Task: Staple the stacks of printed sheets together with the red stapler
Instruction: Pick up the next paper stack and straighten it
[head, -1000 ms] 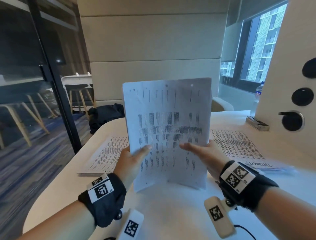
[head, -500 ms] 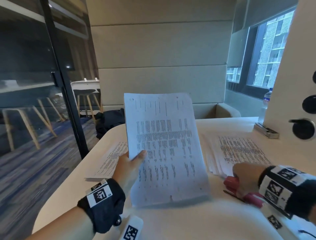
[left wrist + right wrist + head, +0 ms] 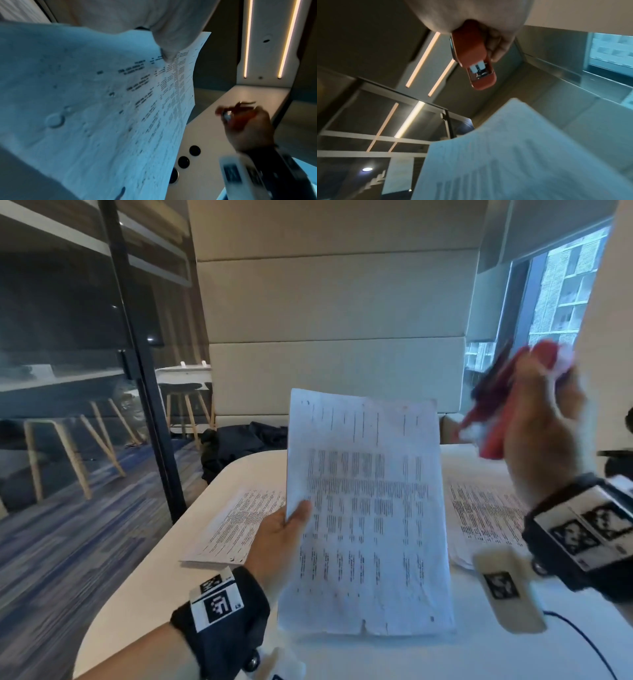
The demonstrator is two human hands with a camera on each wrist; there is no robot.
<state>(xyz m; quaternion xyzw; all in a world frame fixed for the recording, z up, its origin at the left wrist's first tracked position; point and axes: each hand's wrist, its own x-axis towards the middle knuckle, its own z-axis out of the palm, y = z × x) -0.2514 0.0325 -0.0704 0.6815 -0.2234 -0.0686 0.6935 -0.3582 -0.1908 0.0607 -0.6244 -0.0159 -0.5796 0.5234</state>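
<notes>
Head view: left hand (image 3: 278, 537) pinches sheets (image 3: 368, 508), right hand (image 3: 544, 436) grips stapler (image 3: 493, 405).

I see a white rounded table (image 3: 144, 587) filling the foreground. A dark crumpled bag or jacket (image 3: 239, 445) sits on the seat past its far edge. A beige padded wall panel (image 3: 335, 313) rises behind that. Left, a black-framed glass partition (image 3: 144, 392); through it I make out wooden-legged stools (image 3: 72, 446) and a blue striped carpet (image 3: 68, 529). Right, a window (image 3: 565, 289) shows a pale building outside. A thin black cable (image 3: 582, 642) trails over the table near right. From the wrist views I see warm ceiling light strips (image 3: 247, 40) overhead and round black sockets (image 3: 183, 161) in a white panel.
</notes>
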